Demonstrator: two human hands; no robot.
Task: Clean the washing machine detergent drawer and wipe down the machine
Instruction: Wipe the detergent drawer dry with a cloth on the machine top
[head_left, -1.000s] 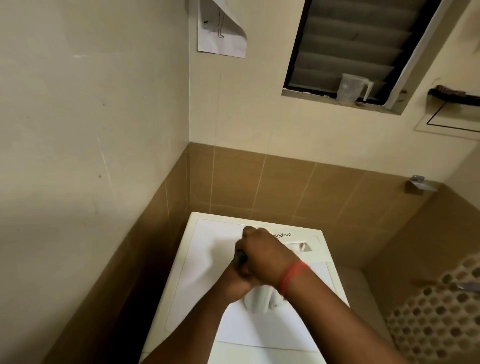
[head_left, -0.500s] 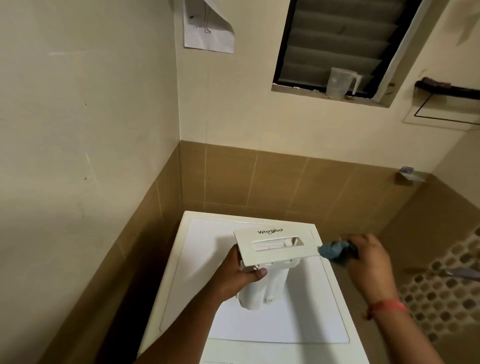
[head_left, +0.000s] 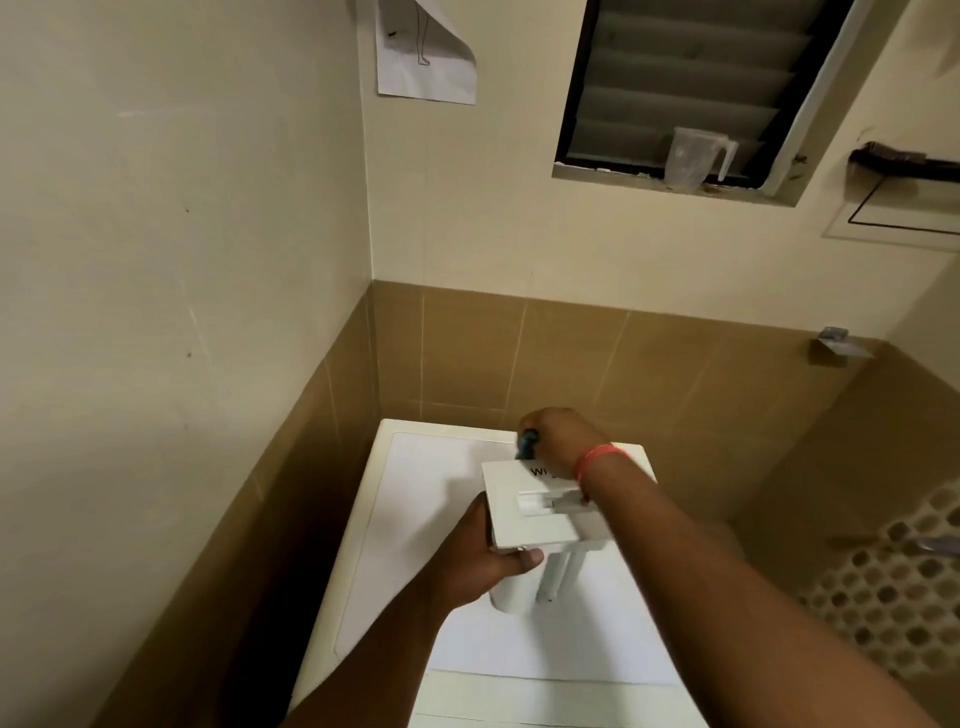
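The person is standing over the white washing machine (head_left: 415, 519), which is sitting in the corner where the tan-tiled walls meet. The detergent drawer (head_left: 540, 512) is out of its slot and standing on end on the machine's flat top, its white front panel turned up toward the face. The left hand (head_left: 467, 561) is gripping the drawer from the left side, fingers wrapped behind the panel's edge and the thumb (head_left: 524, 560) pressing along its near lower corner. The right hand (head_left: 563, 439) is reaching across the panel with its fingers curled tight round a small blue cloth (head_left: 527, 446), and the cloth is touching the far top edge of the panel. A red band (head_left: 597, 460) is circling that wrist. Up on the window ledge (head_left: 623, 176) a clear measuring jug (head_left: 693, 158) is standing, and a sheet of paper (head_left: 423, 52) is hanging on the wall to its left.
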